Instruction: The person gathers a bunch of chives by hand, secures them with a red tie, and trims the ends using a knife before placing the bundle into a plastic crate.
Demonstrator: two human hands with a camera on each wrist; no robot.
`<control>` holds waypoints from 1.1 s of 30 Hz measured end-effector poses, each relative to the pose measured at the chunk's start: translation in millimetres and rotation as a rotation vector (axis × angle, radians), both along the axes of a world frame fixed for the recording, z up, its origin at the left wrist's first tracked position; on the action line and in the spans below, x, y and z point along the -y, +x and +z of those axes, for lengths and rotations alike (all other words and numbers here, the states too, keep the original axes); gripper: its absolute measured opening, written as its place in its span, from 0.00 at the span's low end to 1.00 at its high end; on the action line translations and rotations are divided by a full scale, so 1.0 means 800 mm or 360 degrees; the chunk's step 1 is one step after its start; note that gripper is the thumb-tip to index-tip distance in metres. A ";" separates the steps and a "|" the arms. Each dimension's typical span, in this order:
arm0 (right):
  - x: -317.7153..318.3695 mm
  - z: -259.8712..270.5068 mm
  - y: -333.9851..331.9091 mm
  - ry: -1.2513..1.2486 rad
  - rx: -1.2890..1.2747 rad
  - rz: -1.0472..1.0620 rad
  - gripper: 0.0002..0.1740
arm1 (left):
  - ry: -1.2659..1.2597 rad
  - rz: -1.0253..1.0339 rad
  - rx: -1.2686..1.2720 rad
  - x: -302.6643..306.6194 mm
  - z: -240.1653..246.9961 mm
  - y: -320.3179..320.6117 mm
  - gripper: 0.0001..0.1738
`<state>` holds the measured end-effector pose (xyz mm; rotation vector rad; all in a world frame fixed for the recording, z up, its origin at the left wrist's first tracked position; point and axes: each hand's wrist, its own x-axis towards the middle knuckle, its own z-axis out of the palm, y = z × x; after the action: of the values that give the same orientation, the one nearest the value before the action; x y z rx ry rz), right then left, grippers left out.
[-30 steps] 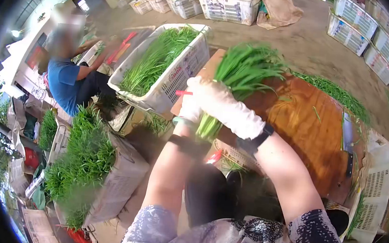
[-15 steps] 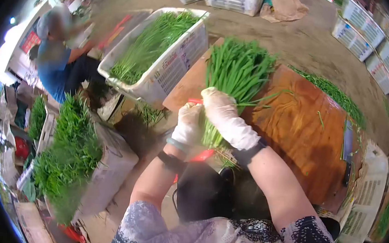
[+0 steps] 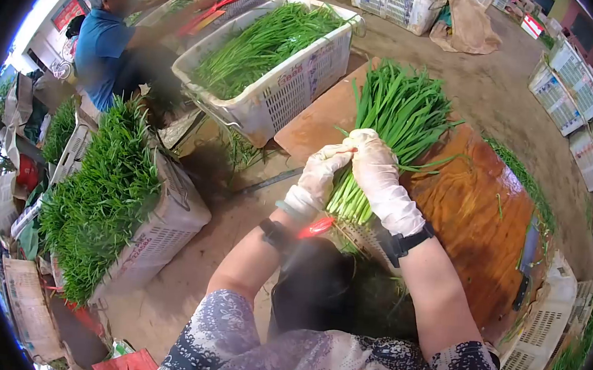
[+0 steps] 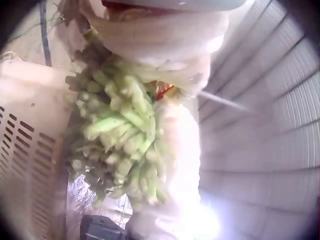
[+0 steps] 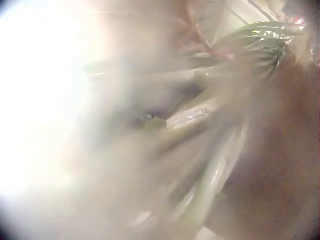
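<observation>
A thick bunch of green chives [image 3: 403, 113] lies over the wooden board, its pale cut stems [image 3: 352, 198] pointing toward the body. My gloved left hand [image 3: 320, 175] is at the left side of the bunch and pinches a thin red tie [image 4: 164, 92], mostly hidden by the gloves. Across the top of the stems, my gloved right hand [image 3: 377, 171] curls its fingers to meet the left fingertips at the tie. The left wrist view shows the stem ends [image 4: 125, 135] close up beside both gloves. Blur and glare fill much of the right wrist view.
On the brown board [image 3: 476, 222] a knife [image 3: 528, 254] lies at the right edge. Crates of chives [image 3: 299, 79] stand ahead and at the left [image 3: 165, 233]. A red strip bundle [image 3: 316, 227] is near my lap. Another person [image 3: 102, 45] sits at the left.
The left hand has moved up and right until its fingertips meet the right hand's; the red tie end that stuck out is now mostly covered. The head view has shifted.
</observation>
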<state>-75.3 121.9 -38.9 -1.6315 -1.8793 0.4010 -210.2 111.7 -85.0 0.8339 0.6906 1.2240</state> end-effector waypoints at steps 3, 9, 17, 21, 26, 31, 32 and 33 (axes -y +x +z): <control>0.004 0.009 -0.001 0.0011 0.0107 -0.0001 0.11 | -0.0158 0.0010 0.0025 -0.002 0.003 0.006 0.10; 0.013 0.044 0.008 0.0082 -0.0356 0.0299 0.21 | -0.0392 -0.0119 0.0222 -0.003 0.030 0.007 0.11; 0.002 0.020 0.013 0.0321 0.0234 0.0383 0.10 | -0.0009 -0.0020 0.0039 -0.007 0.015 0.006 0.10; 0.046 0.029 0.025 0.0683 0.0203 0.0318 0.10 | -0.0189 0.0133 0.0116 -0.008 0.028 0.024 0.06; 0.050 0.022 0.036 0.0685 0.0435 0.0492 0.09 | -0.0183 0.0182 0.0012 -0.006 0.035 0.031 0.05; 0.021 0.075 0.066 0.1335 0.1401 0.1153 0.03 | 0.0616 -0.0116 -0.1341 -0.054 0.066 0.024 0.03; 0.022 0.102 0.069 0.1377 0.1406 0.1316 0.04 | 0.0701 -0.0333 -0.1291 -0.060 0.095 0.022 0.03; 0.014 0.102 0.070 0.1362 0.1124 0.1417 0.02 | 0.0774 -0.0550 -0.1231 -0.070 0.115 0.021 0.03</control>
<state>-19.1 111.0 42.5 -0.2991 -2.6768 -0.6749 -193.6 168.0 6.6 1.8007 0.8173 0.7337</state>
